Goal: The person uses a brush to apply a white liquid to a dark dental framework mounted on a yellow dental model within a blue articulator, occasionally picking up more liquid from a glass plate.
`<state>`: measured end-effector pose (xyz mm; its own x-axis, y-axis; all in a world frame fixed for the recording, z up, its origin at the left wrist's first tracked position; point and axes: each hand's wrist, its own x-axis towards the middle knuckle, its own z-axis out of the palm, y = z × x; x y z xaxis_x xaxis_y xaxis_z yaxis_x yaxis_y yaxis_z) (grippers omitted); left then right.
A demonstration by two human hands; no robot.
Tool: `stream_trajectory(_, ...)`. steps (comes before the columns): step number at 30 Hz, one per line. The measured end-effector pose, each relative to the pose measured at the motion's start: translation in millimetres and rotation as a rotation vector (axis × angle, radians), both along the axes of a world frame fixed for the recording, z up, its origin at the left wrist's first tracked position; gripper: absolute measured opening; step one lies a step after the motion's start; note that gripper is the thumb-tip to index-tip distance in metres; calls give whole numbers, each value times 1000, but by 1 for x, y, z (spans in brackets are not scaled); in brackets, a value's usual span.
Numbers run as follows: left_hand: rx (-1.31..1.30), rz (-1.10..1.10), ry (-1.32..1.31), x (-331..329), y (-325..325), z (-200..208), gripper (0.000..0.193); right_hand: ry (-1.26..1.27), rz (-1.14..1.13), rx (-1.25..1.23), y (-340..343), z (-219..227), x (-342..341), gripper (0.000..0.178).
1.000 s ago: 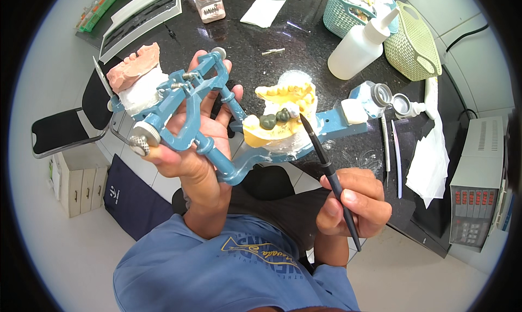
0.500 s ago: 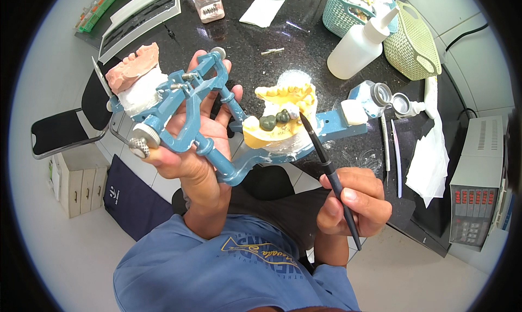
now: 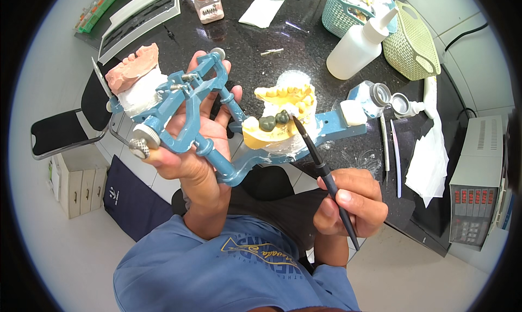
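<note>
My left hand (image 3: 209,130) is closed round the blue frame of a dental articulator (image 3: 197,110), which lies opened out above the table. On its left part sits a pink dental cast (image 3: 133,68) on white plaster. Its right part bears a yellow dental cast (image 3: 261,138) with dark green crowns (image 3: 267,123) on several of its teeth. My right hand (image 3: 352,204) grips a black brush (image 3: 329,180) between thumb and fingers. The brush's dark tip is at the tooth just right of the green crowns; it seems to touch it, and it partly hides that tooth.
A white squeeze bottle (image 3: 354,52) stands at the back right beside a teal basket (image 3: 338,19) and a pale green basket (image 3: 410,45). Small jars (image 3: 375,97), thin sticks (image 3: 396,159) and tissue (image 3: 428,162) lie to the right, near a grey control unit (image 3: 477,176). An orange-capped jar (image 3: 209,7) stands farther back.
My right hand has shifted slightly left with the brush, and its tip has moved left onto the tooth beside the green crowns. The left hand and articulator have barely moved.
</note>
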<state>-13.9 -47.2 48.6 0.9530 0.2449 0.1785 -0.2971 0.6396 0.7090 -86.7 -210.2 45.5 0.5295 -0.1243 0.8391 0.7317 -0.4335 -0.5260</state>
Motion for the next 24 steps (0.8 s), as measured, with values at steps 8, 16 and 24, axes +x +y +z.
stream_trajectory(8,-10,26,13,-1,-3,4,112,3,-9,10,-1,-1,-3,26)
stream_trajectory(16,44,50,17,-1,-6,5,110,9,-6,2,-1,0,-2,27)
stream_trajectory(24,27,58,22,-3,-5,6,111,11,-23,15,-1,-1,-3,25)
